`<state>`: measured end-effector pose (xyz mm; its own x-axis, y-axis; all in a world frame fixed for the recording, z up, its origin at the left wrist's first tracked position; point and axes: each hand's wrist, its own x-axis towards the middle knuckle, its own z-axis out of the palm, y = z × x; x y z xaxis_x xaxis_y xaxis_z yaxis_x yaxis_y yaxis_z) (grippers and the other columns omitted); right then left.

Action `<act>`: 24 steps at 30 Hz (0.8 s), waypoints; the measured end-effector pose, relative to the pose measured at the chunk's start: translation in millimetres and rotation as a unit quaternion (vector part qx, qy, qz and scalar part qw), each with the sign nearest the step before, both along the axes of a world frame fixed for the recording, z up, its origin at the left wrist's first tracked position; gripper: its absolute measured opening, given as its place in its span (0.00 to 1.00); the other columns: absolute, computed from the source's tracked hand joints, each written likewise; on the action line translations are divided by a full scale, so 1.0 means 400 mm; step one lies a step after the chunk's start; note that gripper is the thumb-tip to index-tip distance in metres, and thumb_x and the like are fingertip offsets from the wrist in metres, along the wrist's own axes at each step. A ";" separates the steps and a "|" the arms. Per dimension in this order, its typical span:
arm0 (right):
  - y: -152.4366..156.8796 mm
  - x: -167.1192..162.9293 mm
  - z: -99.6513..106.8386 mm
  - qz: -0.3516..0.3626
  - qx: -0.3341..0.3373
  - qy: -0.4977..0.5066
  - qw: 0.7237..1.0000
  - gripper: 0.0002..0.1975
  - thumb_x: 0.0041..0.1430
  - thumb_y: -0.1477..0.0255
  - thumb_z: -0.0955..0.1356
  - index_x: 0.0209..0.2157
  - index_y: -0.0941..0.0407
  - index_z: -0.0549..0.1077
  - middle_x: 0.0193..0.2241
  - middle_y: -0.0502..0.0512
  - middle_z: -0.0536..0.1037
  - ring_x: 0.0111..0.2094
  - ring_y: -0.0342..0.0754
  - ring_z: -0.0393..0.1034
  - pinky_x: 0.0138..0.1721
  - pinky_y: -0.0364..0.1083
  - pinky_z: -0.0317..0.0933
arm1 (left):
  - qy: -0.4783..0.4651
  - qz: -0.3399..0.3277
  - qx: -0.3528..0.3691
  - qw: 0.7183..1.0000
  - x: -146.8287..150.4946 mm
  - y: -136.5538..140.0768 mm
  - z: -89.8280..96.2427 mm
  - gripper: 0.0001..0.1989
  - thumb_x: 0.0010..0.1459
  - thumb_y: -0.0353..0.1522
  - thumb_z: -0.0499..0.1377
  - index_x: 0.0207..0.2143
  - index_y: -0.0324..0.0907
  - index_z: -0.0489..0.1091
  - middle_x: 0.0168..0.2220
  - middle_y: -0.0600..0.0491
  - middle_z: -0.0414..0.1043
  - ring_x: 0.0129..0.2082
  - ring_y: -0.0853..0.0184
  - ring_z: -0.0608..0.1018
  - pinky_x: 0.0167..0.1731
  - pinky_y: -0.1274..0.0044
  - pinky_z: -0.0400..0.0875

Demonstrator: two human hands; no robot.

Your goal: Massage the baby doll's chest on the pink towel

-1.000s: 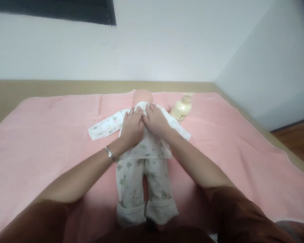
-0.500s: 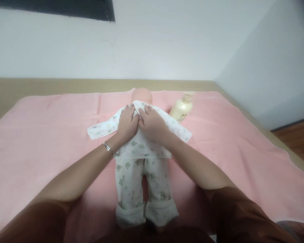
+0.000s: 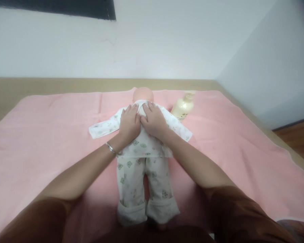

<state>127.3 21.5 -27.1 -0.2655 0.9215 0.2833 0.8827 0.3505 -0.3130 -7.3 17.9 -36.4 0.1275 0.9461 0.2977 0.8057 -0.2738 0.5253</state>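
Note:
A baby doll [image 3: 146, 145] in a white top and trousers with a green print lies stretched out on a pink cloth [image 3: 58, 135], its bare head [image 3: 143, 94] at the far end. My left hand [image 3: 129, 124] rests flat on the left side of the upper part of the top, fingers pointing toward the head. Beside it, my right hand [image 3: 154, 121] lies on the right side with its fingers spread. The thumbs are close together over the middle. Both sleeves of the top reach out sideways, and the trouser legs are turned up at the cuffs.
A pale yellow pump-type bottle [image 3: 183, 107] is on the cloth near the doll's right-hand sleeve. Behind the cloth runs a beige surface edge [image 3: 66, 85] against a white wall [image 3: 167, 40]. Brown wooden flooring [image 3: 300, 141] shows at the far right.
My right hand has shifted slightly outward, so a little more of the top shows between the hands. Both stay on the doll. The whole view has moved slightly.

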 end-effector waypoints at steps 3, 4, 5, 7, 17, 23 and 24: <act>0.007 0.004 0.008 0.005 -0.014 0.001 1.000 0.27 0.68 0.69 0.57 0.63 0.66 0.64 0.67 0.72 0.61 0.69 0.63 0.52 0.69 0.61 0.47 | 0.030 -0.011 0.011 0.999 0.013 -0.024 0.007 0.28 0.65 0.29 0.40 0.63 0.35 0.63 0.67 0.44 0.62 0.70 0.53 0.60 0.71 0.52 0.48; 0.010 0.006 0.011 0.004 -0.019 0.002 1.000 0.26 0.68 0.70 0.56 0.62 0.66 0.65 0.67 0.71 0.61 0.69 0.63 0.52 0.69 0.61 0.47 | 0.034 -0.016 0.016 0.999 0.017 -0.029 0.007 0.27 0.65 0.29 0.40 0.63 0.34 0.64 0.67 0.43 0.62 0.70 0.53 0.60 0.70 0.51 0.48; 0.013 0.006 0.013 0.001 -0.022 0.003 1.000 0.25 0.68 0.70 0.56 0.62 0.66 0.65 0.67 0.71 0.61 0.69 0.63 0.52 0.69 0.61 0.47 | 0.034 -0.020 0.020 0.999 0.019 -0.032 0.007 0.27 0.65 0.29 0.40 0.62 0.34 0.64 0.67 0.43 0.62 0.71 0.52 0.60 0.70 0.52 0.49; 0.016 0.006 0.019 -0.008 -0.023 0.000 1.000 0.26 0.69 0.69 0.55 0.62 0.67 0.65 0.67 0.71 0.61 0.70 0.64 0.51 0.69 0.62 0.47 | 0.023 -0.025 0.019 0.999 0.019 -0.031 0.005 0.27 0.65 0.29 0.41 0.63 0.34 0.64 0.68 0.43 0.61 0.71 0.53 0.59 0.71 0.53 0.50; -0.080 -0.027 0.028 0.008 0.032 -0.116 0.993 0.29 0.72 0.71 0.52 0.66 0.74 0.58 0.64 0.80 0.63 0.68 0.66 0.55 0.67 0.61 0.53 | -0.055 -0.004 -0.011 0.998 -0.033 0.059 -0.013 0.27 0.60 0.35 0.47 0.59 0.35 0.68 0.63 0.42 0.68 0.65 0.54 0.67 0.69 0.60 0.58; -0.052 -0.014 0.037 0.039 0.012 -0.061 0.997 0.25 0.67 0.79 0.54 0.61 0.68 0.66 0.61 0.71 0.70 0.66 0.59 0.60 0.66 0.57 0.55 | -0.047 -0.001 0.005 0.999 -0.034 0.055 -0.011 0.25 0.63 0.36 0.46 0.58 0.38 0.67 0.61 0.42 0.69 0.62 0.54 0.69 0.66 0.59 0.61; -0.033 -0.007 0.038 0.032 0.000 -0.040 0.999 0.24 0.67 0.78 0.54 0.59 0.67 0.68 0.61 0.71 0.70 0.65 0.59 0.61 0.65 0.57 0.56 | -0.032 -0.001 0.008 0.999 -0.028 0.044 -0.008 0.25 0.63 0.36 0.45 0.58 0.37 0.67 0.60 0.41 0.69 0.62 0.54 0.69 0.66 0.59 0.61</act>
